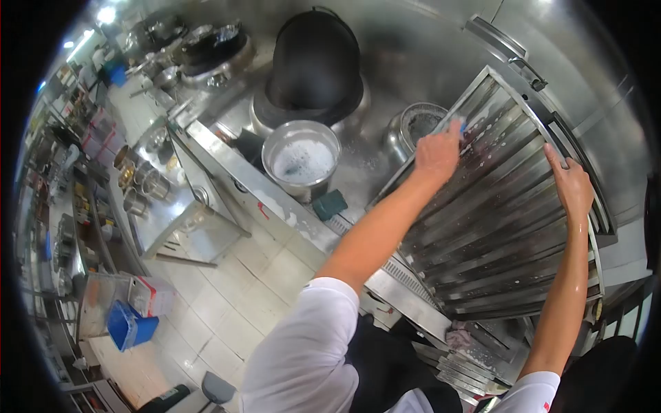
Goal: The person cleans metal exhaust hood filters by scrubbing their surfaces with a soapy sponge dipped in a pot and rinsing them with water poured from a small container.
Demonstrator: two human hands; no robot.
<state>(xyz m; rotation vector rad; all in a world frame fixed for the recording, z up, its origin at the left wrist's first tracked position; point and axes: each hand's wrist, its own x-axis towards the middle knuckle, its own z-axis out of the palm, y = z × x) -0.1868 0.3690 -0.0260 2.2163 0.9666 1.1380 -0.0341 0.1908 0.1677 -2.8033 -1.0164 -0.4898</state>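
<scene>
A large ribbed metal baffle filter [482, 206] leans tilted in front of me, streaked with white suds near its upper part. My left hand [437, 157] is closed at its upper left edge. A bit of blue [462, 128] shows at those fingers; what it belongs to I cannot make out. My right hand [571, 184] looks wet and grips the right rim of the filter frame. Left of the filter stands a steel pot [301, 155] of foamy water, with a dark green scouring pad [330, 205] beside it on the counter.
A large black wok [317, 62] stands upright behind the pot. A round metal strainer [421, 122] sits behind the filter. Along the counter front runs a slotted drain [406, 272]. A steel table [172, 206] and a blue bin [131, 325] are at left on the tiled floor.
</scene>
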